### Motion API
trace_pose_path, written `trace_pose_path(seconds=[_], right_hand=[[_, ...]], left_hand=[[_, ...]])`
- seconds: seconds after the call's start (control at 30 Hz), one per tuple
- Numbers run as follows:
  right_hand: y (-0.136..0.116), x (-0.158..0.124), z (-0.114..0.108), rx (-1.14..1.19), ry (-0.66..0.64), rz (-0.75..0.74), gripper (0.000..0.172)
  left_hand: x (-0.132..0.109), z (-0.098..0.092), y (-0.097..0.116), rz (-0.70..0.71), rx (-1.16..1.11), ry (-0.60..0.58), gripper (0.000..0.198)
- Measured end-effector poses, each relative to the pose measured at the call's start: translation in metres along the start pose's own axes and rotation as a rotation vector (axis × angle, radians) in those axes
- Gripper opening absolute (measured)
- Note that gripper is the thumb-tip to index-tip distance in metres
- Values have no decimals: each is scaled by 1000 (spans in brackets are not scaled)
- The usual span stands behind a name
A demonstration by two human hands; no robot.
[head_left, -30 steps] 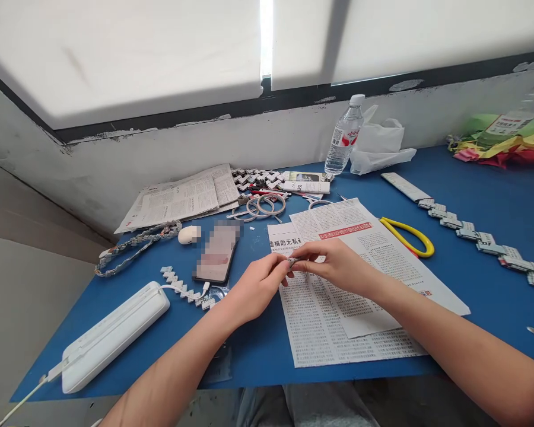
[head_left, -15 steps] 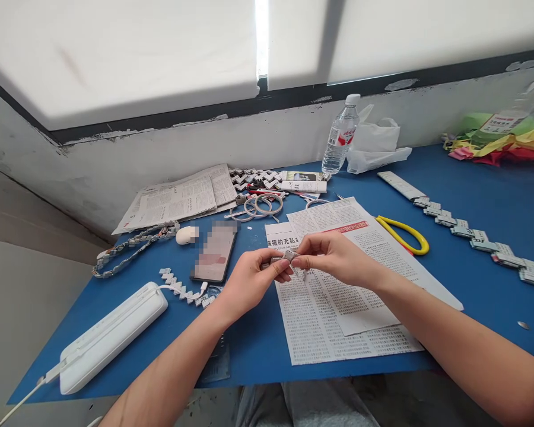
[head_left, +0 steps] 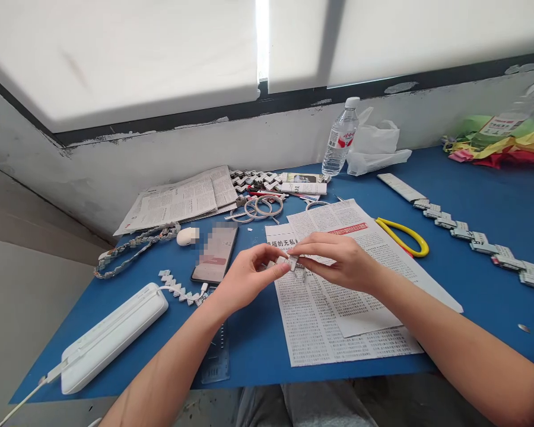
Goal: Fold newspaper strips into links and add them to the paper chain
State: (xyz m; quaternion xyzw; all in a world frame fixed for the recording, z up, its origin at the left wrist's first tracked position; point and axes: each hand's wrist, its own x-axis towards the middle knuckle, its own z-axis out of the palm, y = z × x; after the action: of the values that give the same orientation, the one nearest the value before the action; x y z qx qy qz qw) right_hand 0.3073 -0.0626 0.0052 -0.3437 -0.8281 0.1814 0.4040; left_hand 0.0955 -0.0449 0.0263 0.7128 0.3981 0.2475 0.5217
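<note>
Blue table (head_left: 493,201) by the wall bears whole newspaper sheets (head_left: 338,320), so much folding seems left, though a long chain of paper links (head_left: 471,237) already lies finished at the right. Above the sheets, left hand (head_left: 244,281) and right hand (head_left: 342,261) both pinch, fingertips closed, one small folded paper link (head_left: 291,262) between them.

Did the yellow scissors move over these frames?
No. The yellow scissors lie at the same spot just off the right edge of the newspaper sheet; only the camera shifted slightly.
</note>
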Motion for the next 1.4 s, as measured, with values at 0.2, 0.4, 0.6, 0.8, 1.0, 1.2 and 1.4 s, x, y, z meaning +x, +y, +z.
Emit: trace_pose_path(seconds=[0.2,0.4,0.6,0.8,1.0,1.2,1.4], right_hand=[[-3,0,3,-3,36,128,22],[-4,3,8,104,78,227,15],[-7,5,12,342,61,474,13],[-3,8,11,653,57,719,20],[-4,9,12,766,18,701,26],[-7,9,20,764,9,669,21],[-5,8,25,806,-10,708,19]], left_hand=[[1,2,-9,136,318,144,24],[0,3,-11,126,384,138,24],[-2,5,-9,170,453,3,28],[-2,5,-9,201,502,-22,26],[-2,6,-5,34,-73,-44,39],[-1,7,-1,-71,-328,-150,40],[1,10,-4,-131,-347,-212,44]])
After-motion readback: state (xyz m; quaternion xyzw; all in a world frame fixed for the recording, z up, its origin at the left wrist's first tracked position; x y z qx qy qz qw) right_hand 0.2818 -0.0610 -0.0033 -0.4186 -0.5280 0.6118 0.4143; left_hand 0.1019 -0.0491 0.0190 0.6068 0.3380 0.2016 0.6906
